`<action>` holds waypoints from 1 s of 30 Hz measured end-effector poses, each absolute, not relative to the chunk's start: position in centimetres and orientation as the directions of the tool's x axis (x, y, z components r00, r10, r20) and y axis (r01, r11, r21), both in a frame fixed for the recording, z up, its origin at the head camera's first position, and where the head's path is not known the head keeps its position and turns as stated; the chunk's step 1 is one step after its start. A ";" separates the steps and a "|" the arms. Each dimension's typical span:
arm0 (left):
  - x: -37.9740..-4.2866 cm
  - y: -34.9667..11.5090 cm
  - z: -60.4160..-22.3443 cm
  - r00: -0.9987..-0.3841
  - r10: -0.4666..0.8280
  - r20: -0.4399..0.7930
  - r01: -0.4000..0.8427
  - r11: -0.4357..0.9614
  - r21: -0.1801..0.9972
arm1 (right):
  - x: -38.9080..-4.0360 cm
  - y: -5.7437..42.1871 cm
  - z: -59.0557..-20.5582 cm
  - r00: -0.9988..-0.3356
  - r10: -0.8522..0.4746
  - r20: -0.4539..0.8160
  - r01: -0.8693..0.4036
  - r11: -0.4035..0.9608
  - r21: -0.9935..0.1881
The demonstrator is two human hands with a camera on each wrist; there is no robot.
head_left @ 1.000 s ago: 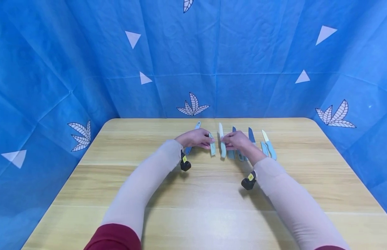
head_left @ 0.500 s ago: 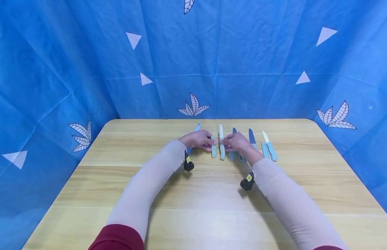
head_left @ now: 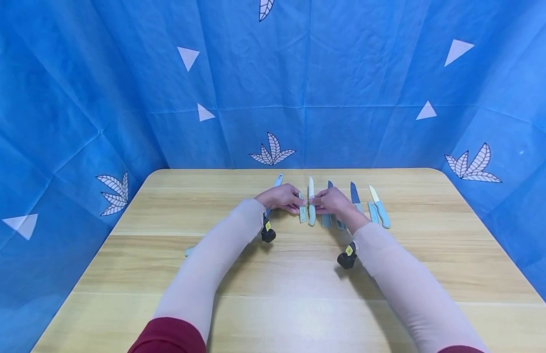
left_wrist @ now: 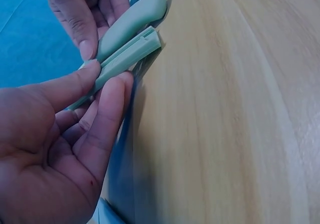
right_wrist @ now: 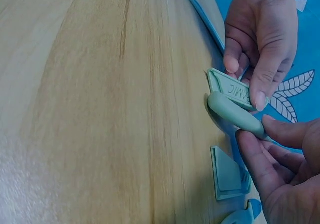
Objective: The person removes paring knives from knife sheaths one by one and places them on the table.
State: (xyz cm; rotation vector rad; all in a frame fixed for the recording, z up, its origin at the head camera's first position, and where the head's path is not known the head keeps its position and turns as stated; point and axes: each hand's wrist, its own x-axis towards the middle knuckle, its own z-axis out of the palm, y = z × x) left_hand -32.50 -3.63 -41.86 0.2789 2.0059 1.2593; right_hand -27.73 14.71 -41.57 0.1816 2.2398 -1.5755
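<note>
In the head view my left hand (head_left: 285, 197) pinches a pale green blade sheath (head_left: 303, 214); raised lettering on it shows in the right wrist view. Just to its right, my right hand (head_left: 336, 201) pinches a knife (head_left: 311, 215) with a whitish blade pointing away from me and a pale green curved handle (left_wrist: 135, 22). Sheath and knife lie side by side, nearly parallel. In the left wrist view my fingertips hide part of the blade. Whether the two things touch, I cannot tell.
Right of the hands lie two dark-bladed knives (head_left: 354, 192), a flat sheath (head_left: 326, 220), and a small yellowish-bladed knife (head_left: 381, 211) beside another sheath (head_left: 373, 212). A long blue thing (head_left: 279, 179) lies behind my left hand. A blue curtain (head_left: 343, 98) hangs behind the table.
My left hand has moved slightly right with the sheath, while the knife has shifted a little left, narrowing the gap. A small greenish tip now shows beside my left sleeve.
</note>
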 end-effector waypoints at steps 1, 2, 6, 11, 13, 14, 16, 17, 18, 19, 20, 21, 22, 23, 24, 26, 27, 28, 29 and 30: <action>-32.5 -3.6 -41.9 -0.707 0.531 -0.467 -0.190 0.494 0.848 | -27.8 14.7 -41.6 -0.916 -0.117 -0.384 0.322 0.359 -0.876; -32.4 -3.5 -41.9 -0.712 0.529 -0.462 -0.182 0.497 0.849 | -27.8 14.7 -41.7 -0.918 -0.117 -0.380 0.318 0.358 -0.878; -32.3 -3.3 -42.1 -0.723 0.525 -0.450 -0.155 0.511 0.846 | -27.8 14.6 -41.9 -0.922 -0.108 -0.372 0.315 0.353 -0.881; -32.2 -3.2 -42.3 -0.750 0.500 -0.433 -0.126 0.534 0.836 | -27.8 14.5 -41.9 -0.927 -0.104 -0.360 0.299 0.371 -0.879; -32.2 -3.1 -42.3 -0.757 0.493 -0.429 -0.123 0.537 0.835 | -27.9 14.5 -41.9 -0.929 -0.102 -0.357 0.294 0.384 -0.875; -32.2 -3.1 -42.3 -0.758 0.492 -0.429 -0.124 0.537 0.834 | -27.9 14.5 -41.9 -0.929 -0.103 -0.355 0.290 0.392 -0.873; -32.3 -3.1 -42.3 -0.755 0.492 -0.434 -0.133 0.533 0.836 | -28.0 14.4 -41.9 -0.930 -0.101 -0.352 0.285 0.407 -0.868; -32.3 -3.1 -42.3 -0.753 0.493 -0.436 -0.137 0.531 0.836 | -28.0 14.3 -41.8 -0.931 -0.098 -0.352 0.284 0.412 -0.866; -32.3 -3.1 -42.2 -0.752 0.493 -0.437 -0.138 0.530 0.837 | -28.0 14.3 -41.8 -0.932 -0.095 -0.350 0.281 0.420 -0.863; -32.4 -3.1 -42.2 -0.753 0.494 -0.435 -0.135 0.531 0.837 | -28.0 14.3 -41.7 -0.933 -0.094 -0.348 0.278 0.428 -0.860; -32.3 -3.1 -42.2 -0.755 0.494 -0.432 -0.130 0.533 0.836 | -27.9 14.2 -41.7 -0.934 -0.092 -0.346 0.275 0.435 -0.857; -32.3 -3.1 -42.1 -0.758 0.493 -0.427 -0.120 0.538 0.835 | -27.9 14.2 -41.7 -0.934 -0.090 -0.345 0.273 0.440 -0.856; -32.3 -3.1 -42.1 -0.763 0.492 -0.420 -0.106 0.546 0.831 | -28.0 14.2 -41.7 -0.935 -0.089 -0.343 0.271 0.445 -0.853; -32.2 -3.0 -42.0 -0.769 0.489 -0.412 -0.090 0.555 0.827 | -28.0 14.2 -41.7 -0.935 -0.089 -0.342 0.269 0.450 -0.852; -32.2 -3.0 -42.0 -0.776 0.485 -0.403 -0.072 0.567 0.821 | -28.0 14.2 -41.6 -0.936 -0.090 -0.340 0.265 0.457 -0.849; -32.0 -2.9 -42.0 -0.790 0.476 -0.387 -0.044 0.586 0.809 | -28.0 14.2 -41.7 -0.936 -0.088 -0.340 0.264 0.464 -0.845; -32.0 -2.9 -42.0 -0.797 0.470 -0.379 -0.031 0.594 0.804 | -28.0 14.2 -41.7 -0.936 -0.087 -0.340 0.263 0.471 -0.842; -31.9 -2.9 -42.1 -0.803 0.466 -0.371 -0.020 0.601 0.799 | -28.1 14.2 -41.7 -0.937 -0.083 -0.341 0.262 0.479 -0.838; -31.9 -2.9 -42.1 -0.808 0.463 -0.365 -0.014 0.604 0.797 | -28.1 14.2 -41.7 -0.936 -0.079 -0.342 0.263 0.486 -0.833; -31.8 -2.8 -42.1 -0.812 0.460 -0.359 -0.007 0.607 0.794 | -28.1 14.2 -41.7 -0.937 -0.074 -0.343 0.264 0.495 -0.828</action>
